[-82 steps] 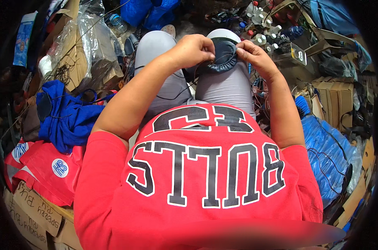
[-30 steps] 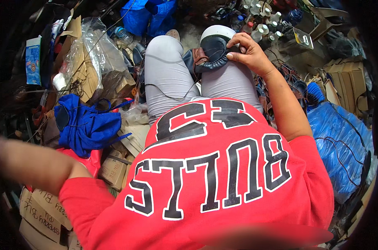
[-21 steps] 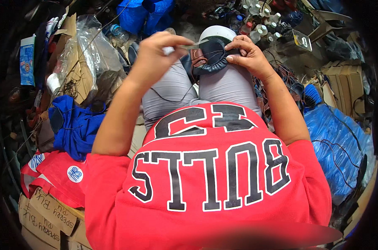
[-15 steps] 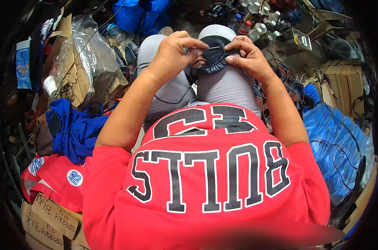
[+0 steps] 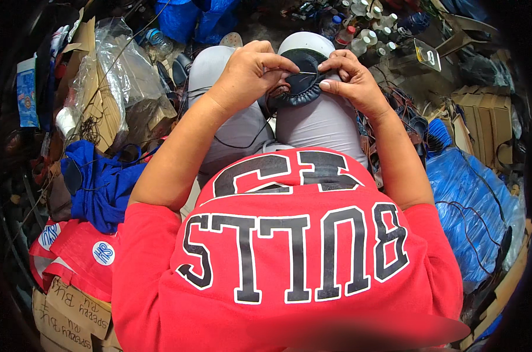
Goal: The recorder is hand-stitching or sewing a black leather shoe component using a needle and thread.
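A black leather shoe upper (image 5: 304, 94) with a puckered rim rests on my right knee, over the grey trousers (image 5: 321, 126). My left hand (image 5: 251, 70) is closed in a pinch on a thin, pale needle (image 5: 308, 73), which lies across the opening of the upper toward the right. With thumb and fingers, my right hand (image 5: 354, 79) grips the upper's right rim. A brown part of the upper shows under my left fingertips. Dark cord (image 5: 242, 144) hangs in a loop over my left thigh. The fingers partly cover the rim, and the needle's left end is hidden.
Plastic bottles (image 5: 360, 44) crowd the far right. Blue bags (image 5: 201, 17) lie beyond my knees. Clear plastic (image 5: 116, 70) and cardboard are at left, with blue cloth (image 5: 98, 182) nearer. At right are a blue plastic bundle (image 5: 462, 205) and cardboard pieces (image 5: 483, 117).
The needle now lies flatter across the upper's opening, and my left fingers have shifted slightly right. My right hand keeps its grip on the rim. The whole view has shifted a little.
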